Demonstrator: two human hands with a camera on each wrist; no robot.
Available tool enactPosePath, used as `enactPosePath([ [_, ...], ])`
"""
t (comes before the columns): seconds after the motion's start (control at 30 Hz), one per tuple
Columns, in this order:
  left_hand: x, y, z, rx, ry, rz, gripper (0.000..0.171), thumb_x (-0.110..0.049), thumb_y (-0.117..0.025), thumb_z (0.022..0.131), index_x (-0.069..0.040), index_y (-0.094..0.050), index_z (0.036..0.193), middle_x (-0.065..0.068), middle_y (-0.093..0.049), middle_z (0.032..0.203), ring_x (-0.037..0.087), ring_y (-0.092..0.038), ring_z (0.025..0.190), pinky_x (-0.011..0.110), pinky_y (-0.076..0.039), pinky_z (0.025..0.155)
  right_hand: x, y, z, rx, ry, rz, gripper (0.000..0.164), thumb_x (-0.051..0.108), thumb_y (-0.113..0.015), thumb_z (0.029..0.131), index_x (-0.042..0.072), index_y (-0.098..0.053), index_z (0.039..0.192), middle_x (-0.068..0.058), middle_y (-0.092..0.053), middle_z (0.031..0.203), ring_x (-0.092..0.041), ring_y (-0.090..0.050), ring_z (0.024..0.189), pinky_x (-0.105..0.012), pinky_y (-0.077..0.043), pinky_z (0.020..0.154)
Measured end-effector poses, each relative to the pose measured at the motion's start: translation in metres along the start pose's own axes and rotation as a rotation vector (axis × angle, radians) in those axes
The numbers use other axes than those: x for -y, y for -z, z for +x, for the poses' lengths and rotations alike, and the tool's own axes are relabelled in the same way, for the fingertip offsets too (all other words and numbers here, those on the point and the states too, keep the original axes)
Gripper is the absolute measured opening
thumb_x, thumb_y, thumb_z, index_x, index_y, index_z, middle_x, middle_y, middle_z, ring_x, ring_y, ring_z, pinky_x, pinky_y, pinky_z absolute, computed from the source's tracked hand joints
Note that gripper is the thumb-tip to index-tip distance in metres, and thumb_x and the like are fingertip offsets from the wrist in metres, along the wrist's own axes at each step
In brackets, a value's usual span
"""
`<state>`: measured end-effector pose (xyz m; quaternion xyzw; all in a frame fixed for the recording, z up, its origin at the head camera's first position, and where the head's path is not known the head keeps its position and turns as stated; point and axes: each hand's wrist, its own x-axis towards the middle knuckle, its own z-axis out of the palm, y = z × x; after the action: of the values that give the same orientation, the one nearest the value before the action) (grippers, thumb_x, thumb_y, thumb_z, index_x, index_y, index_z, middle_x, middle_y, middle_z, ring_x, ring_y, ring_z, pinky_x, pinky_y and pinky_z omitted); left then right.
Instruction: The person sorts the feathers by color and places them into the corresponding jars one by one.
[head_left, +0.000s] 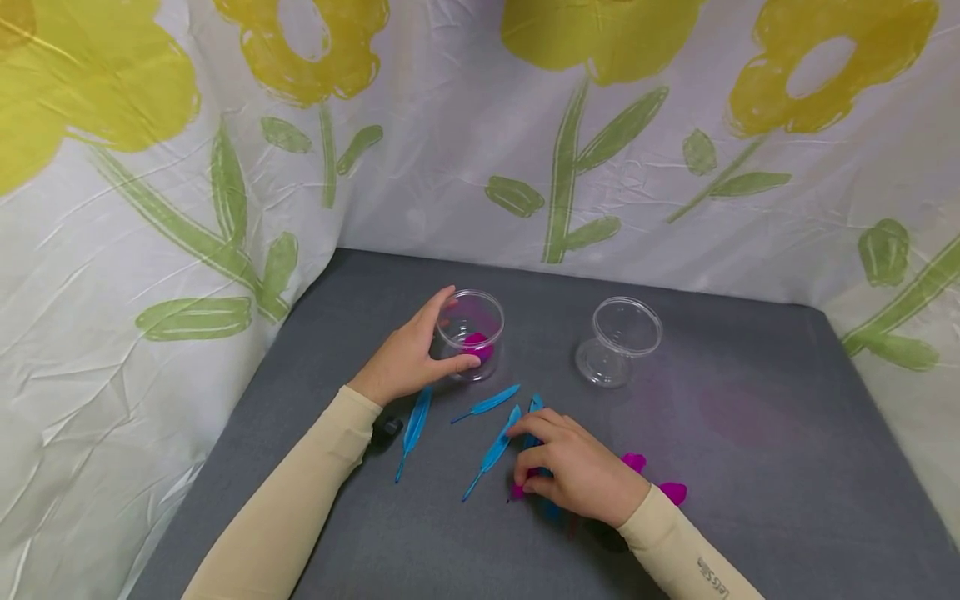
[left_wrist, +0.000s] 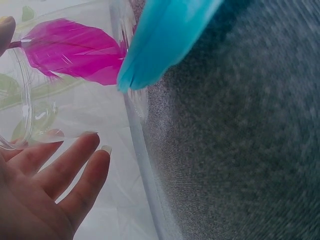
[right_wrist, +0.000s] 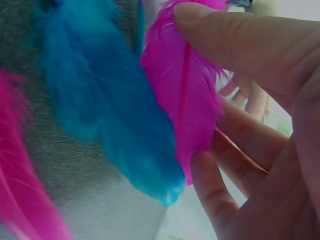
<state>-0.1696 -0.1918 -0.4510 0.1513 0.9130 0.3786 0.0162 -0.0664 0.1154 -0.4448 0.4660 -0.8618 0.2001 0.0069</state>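
My left hand [head_left: 405,354] holds a clear plastic cup [head_left: 497,337] from its left side, thumb on the near wall and fingers at the far side. A magenta feather [left_wrist: 75,52] lies inside this cup. My right hand [head_left: 577,467], low over the grey table, pinches another magenta feather [right_wrist: 187,95] between thumb and fingers. Right beside it in the right wrist view is a blue feather [right_wrist: 110,110], and a further magenta feather [right_wrist: 25,185] shows at the left edge. The right hand partly hides the feathers under it in the head view.
A second clear cup [head_left: 604,365] stands at the back right. Several blue feathers, such as this blue feather [head_left: 415,425], lie between the hands. Magenta feathers [head_left: 672,492] show beyond the right wrist. A flower-printed cloth [head_left: 450,208] hangs behind the grey table [head_left: 750,467].
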Motion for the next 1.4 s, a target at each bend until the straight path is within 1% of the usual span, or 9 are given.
enactPosePath([
  [0.23, 0.001, -0.001, 0.001, -0.001, -0.009, 0.001, 0.116, -0.077, -0.077, 0.085, -0.041, -0.01, 0.172, -0.009, -0.038, 0.173, 0.023, -0.057, 0.147, 0.056, -0.055, 0.113, -0.001, 0.009, 0.007, -0.031, 0.008, 0.044, 0.014, 0.025, -0.092, 0.087, 0.029, -0.079, 0.089, -0.003, -0.071, 0.135, -0.023, -0.063, 0.123, -0.043, -0.057, 0.104],
  [0.4, 0.001, -0.002, 0.002, 0.004, -0.004, -0.001, 0.115, -0.077, -0.077, 0.085, -0.043, -0.01, 0.172, -0.009, -0.037, 0.174, 0.022, -0.057, 0.147, 0.055, -0.056, 0.113, -0.001, 0.016, 0.016, -0.049, 0.009, 0.085, 0.013, 0.025, -0.091, 0.089, 0.028, -0.079, 0.092, -0.001, -0.07, 0.137, -0.022, -0.062, 0.126, -0.041, -0.058, 0.104],
  [0.53, 0.002, 0.0, 0.0, 0.003, -0.01, -0.004, 0.116, -0.077, -0.077, 0.085, -0.04, -0.01, 0.173, -0.008, -0.037, 0.174, 0.024, -0.058, 0.146, 0.055, -0.056, 0.112, -0.001, 0.022, 0.029, -0.107, 0.04, 0.119, 0.014, 0.021, -0.091, 0.088, 0.026, -0.079, 0.092, 0.0, -0.068, 0.137, -0.022, -0.061, 0.126, -0.038, -0.059, 0.1],
  [0.67, 0.001, 0.0, -0.001, 0.005, -0.02, -0.003, 0.117, -0.075, -0.077, 0.086, -0.037, -0.009, 0.173, -0.005, -0.037, 0.175, 0.027, -0.057, 0.146, 0.056, -0.055, 0.112, 0.0, 0.03, 0.041, -0.169, 0.053, 0.133, 0.016, 0.017, -0.091, 0.088, 0.026, -0.079, 0.094, -0.003, -0.067, 0.141, -0.023, -0.06, 0.129, -0.035, -0.059, 0.096],
  [0.77, 0.001, -0.001, -0.001, 0.004, -0.026, -0.001, 0.117, -0.075, -0.077, 0.087, -0.036, -0.008, 0.174, -0.004, -0.037, 0.175, 0.028, -0.057, 0.146, 0.056, -0.055, 0.113, 0.0, 0.037, 0.05, -0.214, 0.051, 0.142, 0.018, 0.015, -0.091, 0.088, 0.026, -0.079, 0.096, -0.005, -0.066, 0.143, -0.024, -0.059, 0.128, -0.034, -0.058, 0.092],
  [0.93, 0.001, -0.001, 0.0, 0.011, -0.039, -0.019, 0.117, -0.072, -0.078, 0.088, -0.035, -0.008, 0.174, -0.005, -0.037, 0.174, 0.028, -0.057, 0.148, 0.055, -0.054, 0.114, -0.001, 0.052, 0.069, -0.292, 0.013, 0.166, 0.018, 0.014, -0.09, 0.089, 0.027, -0.081, 0.098, -0.006, -0.065, 0.147, -0.023, -0.058, 0.128, -0.035, -0.059, 0.09],
  [1.13, 0.004, -0.001, 0.0, 0.019, -0.053, -0.004, 0.113, -0.059, -0.081, 0.092, -0.031, -0.009, 0.174, -0.003, -0.038, 0.174, 0.028, -0.058, 0.147, 0.053, -0.054, 0.116, -0.002, 0.062, 0.094, -0.37, -0.046, 0.249, 0.014, 0.015, -0.087, 0.092, 0.026, -0.082, 0.1, -0.001, -0.063, 0.151, -0.019, -0.056, 0.13, -0.036, -0.059, 0.093],
  [1.27, 0.004, -0.001, 0.0, 0.01, -0.057, 0.003, 0.113, -0.063, -0.079, 0.092, -0.031, -0.009, 0.174, -0.003, -0.038, 0.174, 0.027, -0.058, 0.147, 0.053, -0.055, 0.114, -0.003, 0.062, 0.109, -0.408, -0.084, 0.321, 0.012, 0.015, -0.085, 0.094, 0.026, -0.083, 0.1, 0.003, -0.063, 0.151, -0.016, -0.054, 0.134, -0.036, -0.057, 0.1],
  [1.4, 0.003, -0.001, -0.002, 0.012, -0.055, -0.004, 0.115, -0.068, -0.077, 0.091, -0.031, -0.009, 0.174, -0.005, -0.036, 0.175, 0.026, -0.058, 0.146, 0.053, -0.058, 0.11, -0.003, 0.058, 0.12, -0.421, -0.1, 0.386, 0.011, 0.016, -0.085, 0.095, 0.026, -0.083, 0.099, 0.002, -0.064, 0.15, -0.016, -0.055, 0.133, -0.037, -0.059, 0.098],
])
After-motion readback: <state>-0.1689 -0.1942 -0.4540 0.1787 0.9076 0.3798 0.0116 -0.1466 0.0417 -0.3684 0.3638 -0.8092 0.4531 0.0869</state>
